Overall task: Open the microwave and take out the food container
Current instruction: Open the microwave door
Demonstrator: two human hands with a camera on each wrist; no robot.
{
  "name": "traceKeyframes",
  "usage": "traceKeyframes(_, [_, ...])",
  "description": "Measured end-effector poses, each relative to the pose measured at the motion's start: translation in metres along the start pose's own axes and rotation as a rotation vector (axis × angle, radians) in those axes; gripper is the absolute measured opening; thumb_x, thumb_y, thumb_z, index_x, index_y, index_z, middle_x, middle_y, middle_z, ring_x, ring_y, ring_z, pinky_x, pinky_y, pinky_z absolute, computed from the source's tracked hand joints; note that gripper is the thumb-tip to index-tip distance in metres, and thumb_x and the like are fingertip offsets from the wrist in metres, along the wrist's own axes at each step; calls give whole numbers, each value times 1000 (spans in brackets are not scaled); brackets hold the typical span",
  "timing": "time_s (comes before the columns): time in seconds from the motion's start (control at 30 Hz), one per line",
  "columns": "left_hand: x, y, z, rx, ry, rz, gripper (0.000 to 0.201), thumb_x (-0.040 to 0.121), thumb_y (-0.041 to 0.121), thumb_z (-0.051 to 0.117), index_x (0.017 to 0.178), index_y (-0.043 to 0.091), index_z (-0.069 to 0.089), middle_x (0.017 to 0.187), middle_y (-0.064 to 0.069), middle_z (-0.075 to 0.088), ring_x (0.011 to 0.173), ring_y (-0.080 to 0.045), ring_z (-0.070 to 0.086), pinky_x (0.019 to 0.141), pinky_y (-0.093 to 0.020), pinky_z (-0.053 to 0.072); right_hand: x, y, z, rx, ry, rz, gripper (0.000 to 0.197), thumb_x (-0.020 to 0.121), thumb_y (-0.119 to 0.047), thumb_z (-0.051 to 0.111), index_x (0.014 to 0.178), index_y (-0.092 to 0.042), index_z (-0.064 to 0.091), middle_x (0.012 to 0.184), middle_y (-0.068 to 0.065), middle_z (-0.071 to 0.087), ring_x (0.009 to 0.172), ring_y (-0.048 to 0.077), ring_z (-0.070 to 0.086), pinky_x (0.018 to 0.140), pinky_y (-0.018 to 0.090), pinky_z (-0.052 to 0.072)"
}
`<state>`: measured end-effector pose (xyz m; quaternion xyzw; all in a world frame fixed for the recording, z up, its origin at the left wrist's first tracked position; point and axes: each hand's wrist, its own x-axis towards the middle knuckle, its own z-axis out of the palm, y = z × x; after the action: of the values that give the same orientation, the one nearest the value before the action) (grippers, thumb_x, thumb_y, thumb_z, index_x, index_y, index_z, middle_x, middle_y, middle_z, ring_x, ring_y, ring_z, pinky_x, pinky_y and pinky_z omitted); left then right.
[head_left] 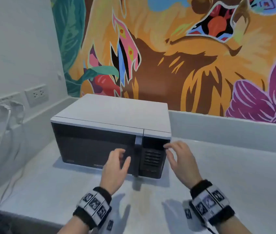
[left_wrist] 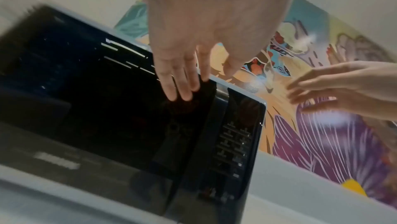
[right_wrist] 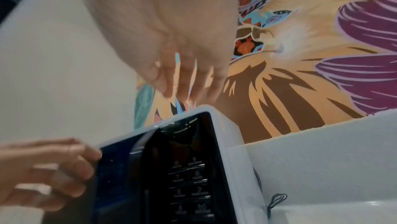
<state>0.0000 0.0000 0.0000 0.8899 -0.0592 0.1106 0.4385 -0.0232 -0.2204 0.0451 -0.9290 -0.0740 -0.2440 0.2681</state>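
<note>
Over on your far left there's a wall socket (head_left: 36,95) with a plug and a white cord (head_left: 7,125) trailing down to the table (head_left: 235,174), nothing you need to care about. Next along is the microwave (head_left: 113,115), sitting square on the table with its dark door (head_left: 91,146) fully closed, so you're right at the start: the opening step hasn't happened yet. Your left hand (head_left: 115,168) is hovering in front of the door's right side, fingers loosely spread, grip apart and holding nothing; from the left wrist view the fingertips (left_wrist: 171,91) look close to the glass, but I can't tell if they're actually touching. Just right of that hand is the vertical handle (head_left: 138,149), and that's what I'd go for next: curl the left fingers round it and pull the door toward you, since it looks hinged on the left. Beyond the handle is the button panel (head_left: 152,159), and your right hand (head_left: 182,159) is floating by the top right corner of it, fingers relaxed and parted, empty too. It's well placed to brace the casing if the whole box wants to slide when you tug. The food container isn't visible anywhere; going by the task it's inside, but the glass is too dark to see through. Behind it all is the big mural (head_left: 184,48), just background.
</note>
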Motion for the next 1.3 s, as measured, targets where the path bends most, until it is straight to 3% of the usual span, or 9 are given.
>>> traceKeyframes(0.23, [53, 34, 55, -317, -106, -336, 86, 78, 69, 46, 140, 9, 43, 129, -10, 64, 125, -29, 56, 106, -42, 43, 60, 0, 48, -309, 56, -83, 24, 88, -25, 55, 110, -26, 62, 108, 1, 63, 101, 25, 54, 89, 39, 43])
traceKeyframes(0.33, [53, 36, 60, -470, -52, -340, 68, 90, 58, 42, 127, 2, 52, 91, -5, 69, 93, -25, 66, 83, -31, 44, 64, -3, 49, -294, 131, -65, 16, 85, -26, 61, 101, -26, 67, 97, 1, 65, 90, 26, 56, 79, 39, 45])
traceKeyframes(0.4, [53, 37, 63, -493, -42, -340, 71, 91, 57, 40, 133, 0, 49, 111, -13, 68, 92, -26, 66, 86, -32, 47, 64, -4, 51, -280, 158, -55, 14, 84, -25, 63, 97, -26, 68, 93, 2, 66, 85, 27, 57, 75, 38, 46])
traceKeyframes(0.47, [55, 35, 67, -481, -21, -340, 87, 81, 70, 35, 134, 2, 48, 131, -21, 60, 114, -34, 62, 103, -42, 46, 62, -5, 52, -277, 179, -54, 13, 84, -25, 64, 96, -26, 69, 92, 3, 66, 84, 27, 57, 72, 38, 46])
traceKeyframes(0.77, [53, 32, 71, -462, -10, -367, 90, 77, 73, 33, 134, 4, 47, 136, -22, 57, 126, -36, 54, 109, -50, 42, 62, -8, 51, -249, 165, -13, 16, 86, -26, 61, 99, -28, 69, 93, 1, 66, 87, 26, 55, 74, 36, 45])
traceKeyframes(0.9, [38, 32, 62, -437, 6, -338, 74, 91, 59, 36, 134, 0, 46, 135, -23, 56, 121, -34, 58, 105, -40, 45, 63, -8, 52, -233, 167, -7, 16, 86, -25, 62, 99, -27, 70, 92, 2, 66, 87, 27, 55, 75, 36, 45])
traceKeyframes(1.03, [26, 36, 51, -450, -30, -318, 65, 95, 51, 37, 136, 1, 47, 131, -19, 60, 88, -16, 64, 86, -26, 45, 62, -11, 51, -210, 160, 14, 17, 87, -25, 60, 100, -27, 70, 94, 3, 65, 89, 27, 54, 77, 38, 46])
traceKeyframes(1.13, [13, 37, 42, -304, -33, -294, 57, 94, 48, 42, 133, 7, 47, 137, -10, 51, 123, -29, 53, 105, -38, 41, 63, -10, 49, -199, 104, 26, 21, 89, -27, 56, 106, -27, 68, 101, 3, 63, 97, 26, 51, 85, 38, 45])
traceKeyframes(1.3, [-4, 65, 19, 172, 356, 68, 59, 94, 33, 47, 147, 16, 28, 155, -8, 23, 144, -26, 24, 119, -46, 21, 45, -11, 44, -239, 53, -40, 34, 87, -15, 57, 120, -21, 60, 122, 9, 61, 116, 29, 51, 102, 42, 41])
